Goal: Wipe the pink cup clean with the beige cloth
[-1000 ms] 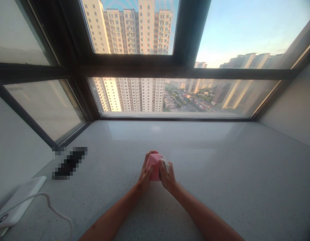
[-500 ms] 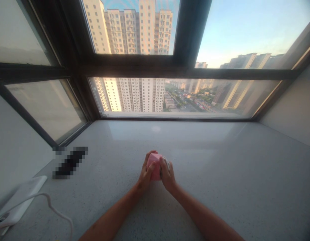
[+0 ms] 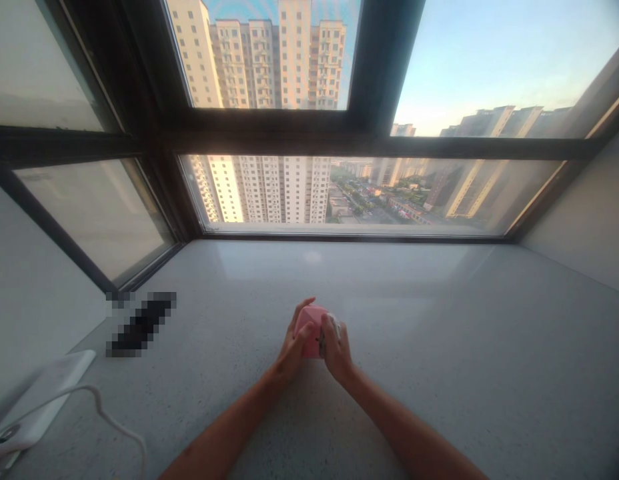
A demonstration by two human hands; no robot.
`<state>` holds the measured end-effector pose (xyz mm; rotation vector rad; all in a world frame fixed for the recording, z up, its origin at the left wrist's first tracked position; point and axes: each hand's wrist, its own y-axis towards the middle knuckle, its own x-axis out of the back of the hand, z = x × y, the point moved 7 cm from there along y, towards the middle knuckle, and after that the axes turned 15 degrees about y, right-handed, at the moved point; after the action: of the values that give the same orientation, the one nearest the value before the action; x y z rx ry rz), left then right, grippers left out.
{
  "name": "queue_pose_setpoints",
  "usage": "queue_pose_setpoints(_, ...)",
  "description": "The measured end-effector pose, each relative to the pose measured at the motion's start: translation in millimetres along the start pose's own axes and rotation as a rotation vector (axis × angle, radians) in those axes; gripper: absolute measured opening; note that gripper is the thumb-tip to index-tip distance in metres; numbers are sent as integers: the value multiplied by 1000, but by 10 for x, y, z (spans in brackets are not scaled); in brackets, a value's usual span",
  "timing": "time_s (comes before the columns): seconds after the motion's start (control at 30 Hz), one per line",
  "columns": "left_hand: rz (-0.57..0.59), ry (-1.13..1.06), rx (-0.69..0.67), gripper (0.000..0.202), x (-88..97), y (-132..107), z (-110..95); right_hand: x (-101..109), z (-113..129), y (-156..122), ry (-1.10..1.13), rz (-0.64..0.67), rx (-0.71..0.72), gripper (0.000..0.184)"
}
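Head view | gripping pink box point(image 3: 314, 316) in left hand point(image 3: 292, 343), clasping white cord-like item point(image 3: 335, 323) against it in right hand point(image 3: 338, 351) | over sill point(image 3: 414, 373), possibly touching | apparently mid-handling; next, likely needing steady left hold

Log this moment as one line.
left hand: holding pink box | right hand: holding white item at box's right side, details unclear | white cord: lower left, away from both hands

Pink angular block point(image 3: 314, 319), between both hands point(image 3: 291, 348) point(image 3: 338, 352), whitish part point(image 3: 335, 321) at its right
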<state>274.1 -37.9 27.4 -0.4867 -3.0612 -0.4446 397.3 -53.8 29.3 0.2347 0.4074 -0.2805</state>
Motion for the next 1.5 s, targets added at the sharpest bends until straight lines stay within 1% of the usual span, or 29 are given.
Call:
queue_pose_setpoints(0.03,-17,3,-6,71,5,-4,-8,1,-13,4,5,-1,-14,60)
queue_pose_setpoints(0.07,-50,40,-43,70,24,-6,-35,17,-28,15,29,-31,-34,59)
queue_pose_setpoints(0.13,-129,158,-171,72,75,-14,-124,73,-52,35,111,-137,-69,56)
queue_pose_setpoints(0.17,-154,208,-223,73,90,-18,-159,93,-56,37,145,-181,-76,56)
queue_pose_setpoints(0.2,-158,229,-243,73,94,-17,-173,100,-53,33,161,-201,-74,56)
queue_pose_setpoints(0.23,-138,211,-225,74,87,-8,-160,90,-44,25,156,-192,-67,57)
queue_pose_setpoints(0.33,-25,27,-25,71,21,17,-23,20,-27,-6,68,-86,-53,61)
queue_pose_setpoints(0.37,-9,-11,20,70,5,15,5,2,-38,-9,56,-59,-67,61)
queue_pose_setpoints(0.4,-19,-14,29,69,7,12,8,-5,-58,-4,73,-52,-93,61)
queue_pose_setpoints(0.43,-49,17,6,69,24,10,-14,-3,-85,6,119,-63,-126,59)
queue_pose_setpoints(0.5,-126,125,-93,70,74,2,-104,10,-140,29,253,-113,-195,55)
queue_pose_setpoints(0.57,-145,169,-146,70,91,0,-167,20,-155,37,323,-150,-211,52)
queue_pose_setpoints(0.6,-121,145,-123,70,83,8,-162,24,-141,33,302,-155,-194,53)
queue_pose_setpoints(0.7,-13,3,35,67,21,22,-64,7,-73,9,131,-105,-128,57)
queue_pose_setpoints(0.73,-5,-13,68,67,14,21,-38,-4,-63,7,94,-86,-123,58)
queue_pose_setpoints(0.77,-20,3,69,67,22,21,-29,-11,-66,11,90,-78,-134,58)
queue_pose_setpoints(0.8,-54,45,36,67,43,22,-42,-8,-78,21,117,-87,-154,57)
queue_pose_setpoints(0.87,-127,169,-86,70,84,18,-116,20,-112,43,211,-148,-193,54)
queue_pose_setpoints(0.93,-151,231,-168,71,92,15,-177,38,-117,50,250,-184,-185,54)
queue_pose_setpoints(0.97,-133,206,-153,70,84,22,-172,37,-103,44,224,-175,-162,54)
queue_pose_setpoints(1.07,-39,29,26,67,34,39,-72,4,-46,-5,70,-91,-84,61)
queue_pose_setpoints(1.13,-2,-20,106,68,13,35,-22,1,-36,-23,37,-72,-77,63)
queue_pose_setpoints(1.17,3,-18,114,70,15,34,-9,8,-44,-15,57,-78,-92,62)
queue_pose_setpoints(1.23,1,23,64,77,33,39,-11,19,-87,30,170,-107,-166,58)
queue_pose_setpoints(1.33,-19,174,-144,97,58,40,-88,-46,-205,97,400,-91,-378,54)
queue_pose_setpoints(1.37,-24,232,-205,98,55,33,-112,-74,-229,104,450,-76,-434,54)
queue_pose_setpoints(1.4,-28,270,-236,95,50,26,-122,-86,-234,108,469,-71,-456,54)
queue_pose_setpoints(1.43,-30,274,-233,88,44,23,-116,-75,-213,112,453,-80,-431,54)
queue_pose_setpoints(1.5,-16,186,-145,74,23,26,-67,-20,-104,114,334,-107,-280,54)
